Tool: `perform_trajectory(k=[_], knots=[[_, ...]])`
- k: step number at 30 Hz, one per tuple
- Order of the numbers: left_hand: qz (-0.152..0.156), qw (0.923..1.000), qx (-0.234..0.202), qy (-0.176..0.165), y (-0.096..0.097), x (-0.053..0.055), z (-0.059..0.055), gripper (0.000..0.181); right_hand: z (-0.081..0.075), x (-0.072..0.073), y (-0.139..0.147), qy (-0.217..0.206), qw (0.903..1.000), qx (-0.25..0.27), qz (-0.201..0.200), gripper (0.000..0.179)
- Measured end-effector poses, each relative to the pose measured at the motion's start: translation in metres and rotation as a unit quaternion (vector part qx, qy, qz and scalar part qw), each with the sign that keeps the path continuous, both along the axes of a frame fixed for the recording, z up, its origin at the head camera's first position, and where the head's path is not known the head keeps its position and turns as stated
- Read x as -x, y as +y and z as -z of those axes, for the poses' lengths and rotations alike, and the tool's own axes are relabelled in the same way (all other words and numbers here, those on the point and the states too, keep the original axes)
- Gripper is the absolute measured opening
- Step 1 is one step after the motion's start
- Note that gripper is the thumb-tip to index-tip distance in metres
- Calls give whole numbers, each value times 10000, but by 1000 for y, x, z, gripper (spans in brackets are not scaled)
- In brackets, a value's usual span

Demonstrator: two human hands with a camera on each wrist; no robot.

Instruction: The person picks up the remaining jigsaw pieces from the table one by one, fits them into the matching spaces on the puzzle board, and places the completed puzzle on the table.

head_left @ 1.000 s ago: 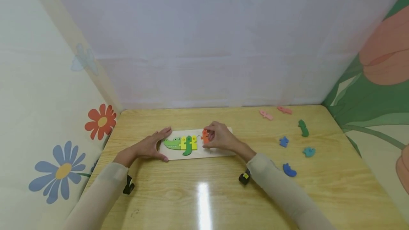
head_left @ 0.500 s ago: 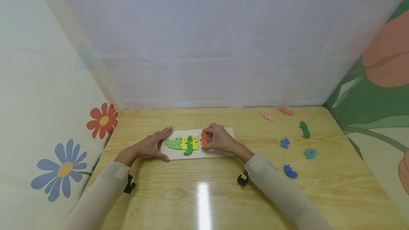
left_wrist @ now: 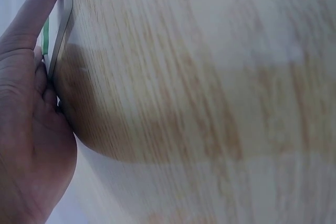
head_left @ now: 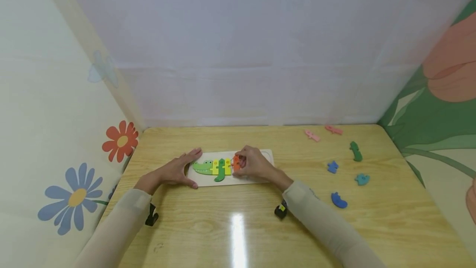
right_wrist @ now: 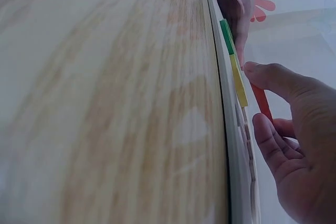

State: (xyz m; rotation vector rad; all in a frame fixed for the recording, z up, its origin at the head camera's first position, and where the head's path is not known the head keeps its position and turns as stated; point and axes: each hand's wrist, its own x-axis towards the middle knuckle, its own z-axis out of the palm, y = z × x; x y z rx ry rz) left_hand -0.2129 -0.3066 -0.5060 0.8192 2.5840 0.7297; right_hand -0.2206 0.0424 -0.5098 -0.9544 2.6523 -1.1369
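Head view: the right hand [head_left: 257,163] pinches a part-hidden orange puzzle piece [head_left: 236,162] at a pale board [head_left: 202,180] toward the bench [head_left: 197,226]'s far edge; the left hand [head_left: 174,170] splays around the board's left end. Left wrist: board cropped to a sliver. Right wrist: piece seen edge-on.

My right hand [head_left: 254,164] hides the right side of the orange piece [head_left: 236,162] from the head camera, and part of the board [head_left: 204,181] beneath it. Whether that piece lies flat I can't tell. The marks on the yellow pieces [head_left: 215,168], left of that hand, are too small to read. My left hand [head_left: 174,171] is cut off at the edge in its own wrist view, and the green strip [left_wrist: 45,36] beside it shows too little to identify. Both my sleeves [head_left: 120,214] run out of the head view.
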Motion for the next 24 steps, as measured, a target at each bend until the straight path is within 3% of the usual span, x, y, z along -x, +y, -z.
perform_trajectory(k=[24], knots=[[34, 10000, -29, 64, -1, 1, 3, 124, 8, -1, -9, 114, 9990, -391, 206, 61]])
